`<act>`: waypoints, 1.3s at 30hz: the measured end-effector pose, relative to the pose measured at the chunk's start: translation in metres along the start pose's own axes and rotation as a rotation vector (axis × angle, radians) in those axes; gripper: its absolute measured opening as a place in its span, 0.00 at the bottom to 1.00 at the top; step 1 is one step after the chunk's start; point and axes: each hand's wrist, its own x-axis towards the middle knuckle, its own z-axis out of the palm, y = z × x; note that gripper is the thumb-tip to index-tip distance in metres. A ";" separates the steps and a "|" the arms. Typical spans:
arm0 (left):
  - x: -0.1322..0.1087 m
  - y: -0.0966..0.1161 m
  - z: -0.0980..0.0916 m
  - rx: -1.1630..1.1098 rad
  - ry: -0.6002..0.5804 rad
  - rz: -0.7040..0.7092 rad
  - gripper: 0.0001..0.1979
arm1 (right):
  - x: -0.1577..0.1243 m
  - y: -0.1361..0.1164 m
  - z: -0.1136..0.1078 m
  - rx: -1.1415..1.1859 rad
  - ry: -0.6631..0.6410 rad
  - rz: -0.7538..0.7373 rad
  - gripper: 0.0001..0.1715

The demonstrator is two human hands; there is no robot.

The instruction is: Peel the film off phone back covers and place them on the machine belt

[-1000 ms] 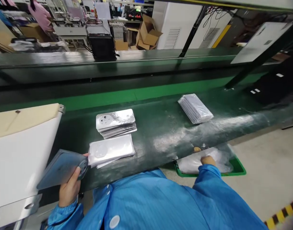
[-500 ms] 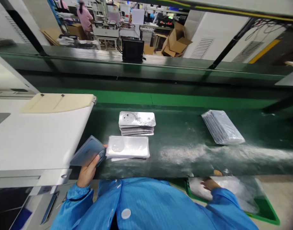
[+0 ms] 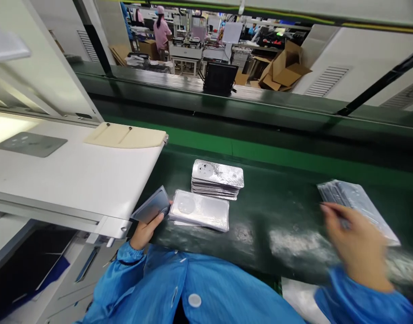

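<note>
My left hand (image 3: pixel 147 231) grips a thin blue-grey phone back cover (image 3: pixel 154 206), tilted up beside the white machine's edge. Right next to it lies a stack of pale, film-like pieces (image 3: pixel 201 210), each with a round mark at the left. Just behind stands a stack of shiny silver phone back covers (image 3: pixel 217 175) with camera holes. At the right, my blurred right hand (image 3: pixel 358 243) is over the dark green bench, at the near side of a stack of bagged flat pieces (image 3: pixel 365 204). Its thumb and forefinger come close together; whether they hold anything is unclear.
A white machine table (image 3: pixel 118 175) with a cream guard plate (image 3: pixel 125 136) borders the left, and a grey cover (image 3: pixel 31 144) lies on it. Clear plastic (image 3: pixel 303 294) shows below the bench's front edge. Behind are a black monitor (image 3: pixel 220 77), cardboard boxes (image 3: pixel 284 67) and a person in pink (image 3: pixel 161 33).
My right hand has come up from the green bin of plastic to the bagged stack. My left hand still holds the cover. The whole view has turned left.
</note>
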 end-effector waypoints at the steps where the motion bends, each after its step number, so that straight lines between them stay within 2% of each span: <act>1: 0.000 0.001 0.000 0.002 -0.003 0.008 0.25 | 0.013 -0.003 0.022 -0.019 0.013 -0.058 0.13; 3: -0.002 0.002 0.000 0.010 -0.011 0.022 0.25 | 0.039 -0.015 0.069 0.010 -0.078 -0.164 0.14; 5: -0.003 0.003 0.000 0.023 -0.019 0.029 0.25 | 0.060 -0.028 0.110 -0.039 -0.218 -0.287 0.20; 7: -0.004 0.003 0.000 0.041 -0.019 0.036 0.24 | 0.072 -0.038 0.137 -0.141 -0.329 -0.372 0.23; 9: -0.005 0.003 0.000 0.061 -0.022 0.039 0.24 | 0.077 -0.040 0.150 -0.204 -0.374 -0.414 0.22; 18: -0.004 0.004 0.001 0.069 -0.025 0.022 0.24 | 0.084 -0.022 0.147 -0.170 -0.299 -0.519 0.17; 24: -0.005 0.002 -0.002 0.087 -0.047 0.054 0.23 | 0.085 -0.028 0.144 -0.245 -0.124 -0.714 0.15; 29: -0.003 0.002 -0.002 0.061 -0.100 0.092 0.23 | 0.081 -0.036 0.140 -0.225 -0.061 -0.697 0.11; 33: -0.002 0.005 -0.001 0.037 -0.099 0.096 0.26 | 0.090 -0.039 0.131 -0.190 -0.048 -0.730 0.10; 36: 0.000 0.007 -0.001 0.052 -0.124 0.150 0.26 | 0.108 -0.051 0.126 -0.148 0.124 -0.680 0.10; 39: 0.002 0.008 -0.003 0.097 -0.121 0.224 0.25 | 0.136 -0.085 0.128 -0.047 0.282 -0.605 0.16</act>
